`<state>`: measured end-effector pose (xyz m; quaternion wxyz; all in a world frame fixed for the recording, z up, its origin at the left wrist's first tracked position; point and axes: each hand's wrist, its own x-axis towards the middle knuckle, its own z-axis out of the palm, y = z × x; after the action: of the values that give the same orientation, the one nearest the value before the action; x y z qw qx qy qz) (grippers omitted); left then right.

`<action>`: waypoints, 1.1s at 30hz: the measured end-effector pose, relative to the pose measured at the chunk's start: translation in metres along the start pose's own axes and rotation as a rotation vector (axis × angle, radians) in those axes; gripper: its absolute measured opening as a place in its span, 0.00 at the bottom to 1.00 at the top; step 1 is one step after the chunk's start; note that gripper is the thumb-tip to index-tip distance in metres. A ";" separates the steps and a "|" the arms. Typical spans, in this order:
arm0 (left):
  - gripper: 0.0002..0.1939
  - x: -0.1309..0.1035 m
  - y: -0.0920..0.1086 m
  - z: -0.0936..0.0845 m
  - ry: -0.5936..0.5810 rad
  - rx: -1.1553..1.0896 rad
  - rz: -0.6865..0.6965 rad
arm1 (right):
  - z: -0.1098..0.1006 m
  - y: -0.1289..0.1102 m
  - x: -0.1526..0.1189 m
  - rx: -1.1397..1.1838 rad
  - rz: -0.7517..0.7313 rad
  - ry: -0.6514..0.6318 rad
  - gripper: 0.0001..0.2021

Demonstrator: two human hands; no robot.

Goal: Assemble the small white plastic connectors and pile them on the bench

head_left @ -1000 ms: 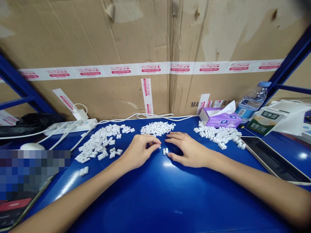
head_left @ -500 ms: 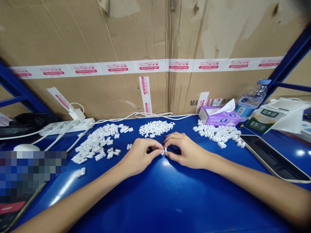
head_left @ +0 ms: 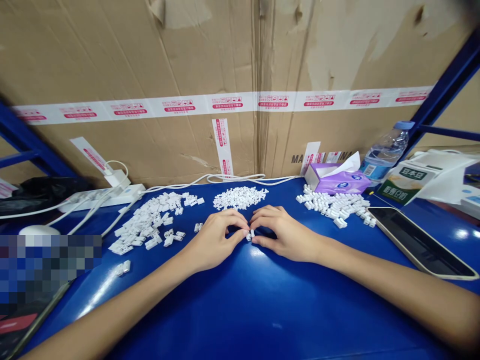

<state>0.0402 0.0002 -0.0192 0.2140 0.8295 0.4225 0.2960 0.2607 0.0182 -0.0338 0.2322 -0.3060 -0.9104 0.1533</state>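
l hand is pinched, thumb + index tips meeting at the l side of a white part; what's in the pinch, if anything, is hidden, so can't tell. r hand has thumb at the part's r side, fingers curled over toward its top; looks closed on it. part sits approx centre of frame, low over the table, right betw. the two sets of fingertips. key relation: part lies to the r of l hand & to the l of r hand, both touching or all but, so neither's clearly nearer. its long axis seems to run up-down the frame, but too small to be sure. mid pile of tiny bits is just above the hands in frame, near both. l pile is left of centre, nearer l hand; r pile right of centre, nearer r hand, w/ phone beyond.
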 end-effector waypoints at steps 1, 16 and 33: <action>0.10 0.000 0.000 0.000 -0.003 0.004 0.002 | 0.000 0.000 0.000 -0.001 0.001 0.000 0.07; 0.07 0.001 -0.004 0.002 0.026 0.011 -0.057 | 0.002 -0.002 0.000 0.017 -0.003 0.008 0.05; 0.11 -0.003 -0.008 -0.018 -0.153 0.037 0.099 | 0.002 -0.002 0.000 0.003 0.001 0.005 0.06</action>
<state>0.0219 0.0037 -0.0119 0.2155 0.8733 0.3688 0.2342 0.2590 0.0163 -0.0351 0.2349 -0.3064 -0.9095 0.1541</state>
